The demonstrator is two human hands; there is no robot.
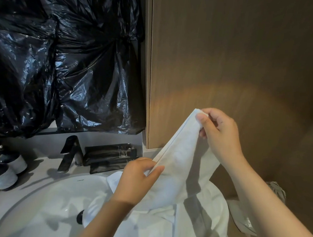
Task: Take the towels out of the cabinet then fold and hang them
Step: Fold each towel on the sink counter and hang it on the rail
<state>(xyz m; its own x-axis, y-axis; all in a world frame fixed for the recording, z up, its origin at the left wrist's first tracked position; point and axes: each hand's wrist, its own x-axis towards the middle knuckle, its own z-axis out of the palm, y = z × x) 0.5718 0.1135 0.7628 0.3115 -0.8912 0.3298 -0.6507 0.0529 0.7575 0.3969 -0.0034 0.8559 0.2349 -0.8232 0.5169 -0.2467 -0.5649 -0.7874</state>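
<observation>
A white towel (181,153) stretches diagonally above the sink, its hemmed edge pulled taut between both hands. My right hand (220,131) pinches the upper corner in front of the wooden cabinet door (230,49). My left hand (137,178) pinches the same edge lower down, over the basin. The rest of the towel hangs down and bunches in loose folds over the sink's right side, where more white cloth (158,224) lies; whether that is a second towel I cannot tell.
A white round sink (47,207) with a dark drain fills the lower left. Behind it stand a dark faucet (70,153), black toiletry pouches (108,154) and two dark-and-white cups (6,167). Black plastic sheeting (57,60) covers the wall above.
</observation>
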